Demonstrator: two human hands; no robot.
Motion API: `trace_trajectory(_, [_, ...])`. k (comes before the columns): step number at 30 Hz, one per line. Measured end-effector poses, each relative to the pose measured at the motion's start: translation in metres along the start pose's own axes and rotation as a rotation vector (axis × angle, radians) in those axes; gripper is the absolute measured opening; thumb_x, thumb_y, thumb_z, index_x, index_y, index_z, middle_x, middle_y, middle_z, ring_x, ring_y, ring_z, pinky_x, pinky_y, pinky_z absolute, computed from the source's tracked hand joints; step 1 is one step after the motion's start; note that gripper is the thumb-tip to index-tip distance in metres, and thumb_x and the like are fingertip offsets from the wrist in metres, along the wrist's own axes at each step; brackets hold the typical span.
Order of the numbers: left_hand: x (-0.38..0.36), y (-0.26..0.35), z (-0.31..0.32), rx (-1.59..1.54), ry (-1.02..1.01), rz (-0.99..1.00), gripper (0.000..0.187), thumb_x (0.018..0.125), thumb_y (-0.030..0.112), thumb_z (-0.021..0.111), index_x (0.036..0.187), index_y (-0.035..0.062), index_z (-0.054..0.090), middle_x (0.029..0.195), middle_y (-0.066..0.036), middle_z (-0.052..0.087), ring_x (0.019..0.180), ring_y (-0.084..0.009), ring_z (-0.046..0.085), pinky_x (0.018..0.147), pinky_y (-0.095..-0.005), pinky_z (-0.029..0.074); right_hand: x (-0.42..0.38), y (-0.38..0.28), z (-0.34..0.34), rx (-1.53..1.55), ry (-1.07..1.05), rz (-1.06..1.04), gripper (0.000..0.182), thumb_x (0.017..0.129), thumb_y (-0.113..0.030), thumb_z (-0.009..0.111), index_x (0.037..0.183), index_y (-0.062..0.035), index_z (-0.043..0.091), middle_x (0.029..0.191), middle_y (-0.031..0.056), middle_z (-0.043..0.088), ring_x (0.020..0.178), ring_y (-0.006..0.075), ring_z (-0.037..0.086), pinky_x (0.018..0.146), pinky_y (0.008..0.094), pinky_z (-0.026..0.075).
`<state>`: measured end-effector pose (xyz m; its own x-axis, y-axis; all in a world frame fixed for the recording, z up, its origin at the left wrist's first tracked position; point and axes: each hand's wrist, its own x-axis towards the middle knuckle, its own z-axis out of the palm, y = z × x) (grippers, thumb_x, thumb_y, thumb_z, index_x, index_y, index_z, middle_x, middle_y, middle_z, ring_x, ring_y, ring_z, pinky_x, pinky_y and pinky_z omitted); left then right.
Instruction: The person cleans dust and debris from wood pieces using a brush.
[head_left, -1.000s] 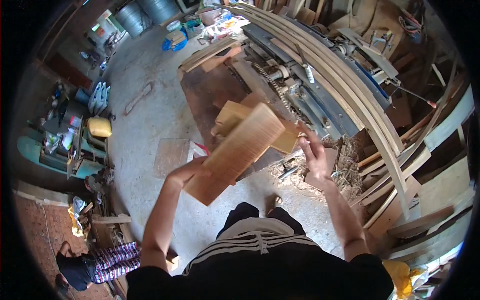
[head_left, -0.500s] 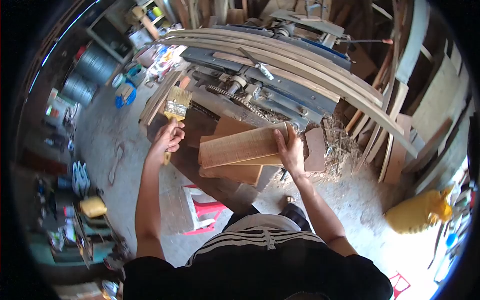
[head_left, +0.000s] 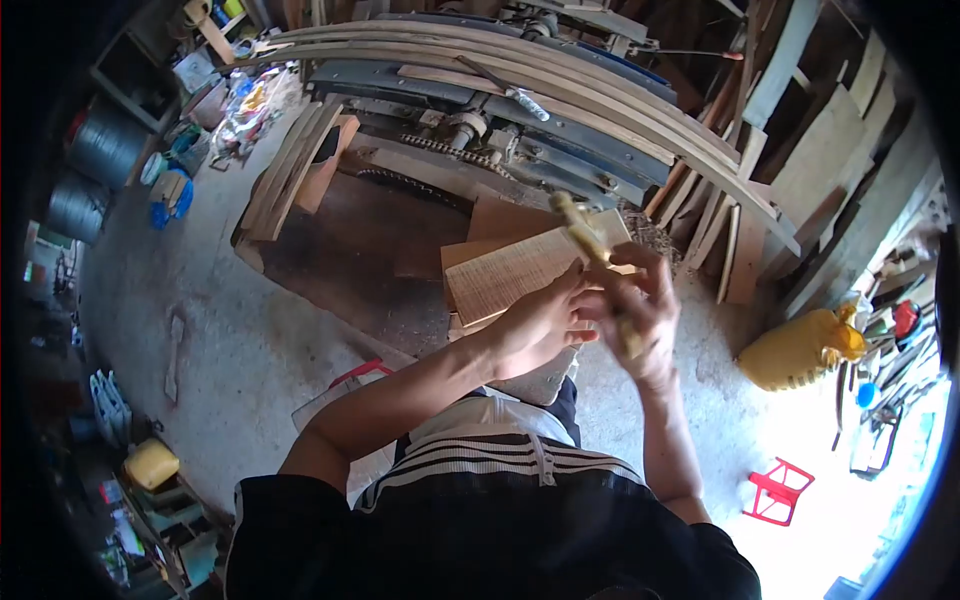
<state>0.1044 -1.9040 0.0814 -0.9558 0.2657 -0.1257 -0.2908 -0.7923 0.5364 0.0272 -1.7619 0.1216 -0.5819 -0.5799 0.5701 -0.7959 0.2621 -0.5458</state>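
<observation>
In the head view, a paintbrush (head_left: 585,232), blurred by motion, slants above the right end of a stack of boards. My right hand (head_left: 650,315) curls around its handle, whose lower end shows beneath the fingers. Beside it, my left hand (head_left: 540,325) reaches in from the left, its fingers apart and close to the handle; whether they touch it is hard to see. Under both hands lies the top board (head_left: 510,268), pale with fine grain lines, resting on other brown pieces on the dark worktable (head_left: 345,255).
Behind the worktable stands a machine with a chain (head_left: 455,148), long curved wood strips (head_left: 600,90) lying across it. Wood strips (head_left: 295,170) lie at the table's left. A yellow sack (head_left: 800,348) and a red stool (head_left: 778,492) are on the right.
The paintbrush has gone from my left hand on the left to my right hand on the right. My right hand has let go of the top board. The view has shifted.
</observation>
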Motion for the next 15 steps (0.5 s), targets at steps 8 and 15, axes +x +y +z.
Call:
trace_trajectory(8, [-0.074,0.035,-0.072,1.964,0.498,0.593,0.087,0.071,0.036,0.085,0.139,0.0037,0.042,0.129,-0.015,0.048,0.118,-0.0320,0.046,0.098,-0.0459,0.039,0.040,0.016,-0.026,-0.011,0.093,0.299,0.019,0.092,-0.020,0.068,0.099,-0.0030,0.073,0.081,0.0097,0.065,0.074,0.0169,0.065,0.065,0.0296,0.050])
trace_trajectory(15, [-0.073,0.022,-0.101,1.930,0.611,0.595,0.102,0.061,0.042,0.090,0.141,0.0040,0.039,0.126,-0.019,0.046,0.115,-0.0366,0.046,0.096,-0.0506,0.039,0.051,0.026,-0.007,-0.317,0.053,0.198,0.017,0.090,-0.020,0.069,0.104,-0.0107,0.071,0.085,0.0090,0.070,0.070,0.0221,0.071,0.060,0.0337,0.056])
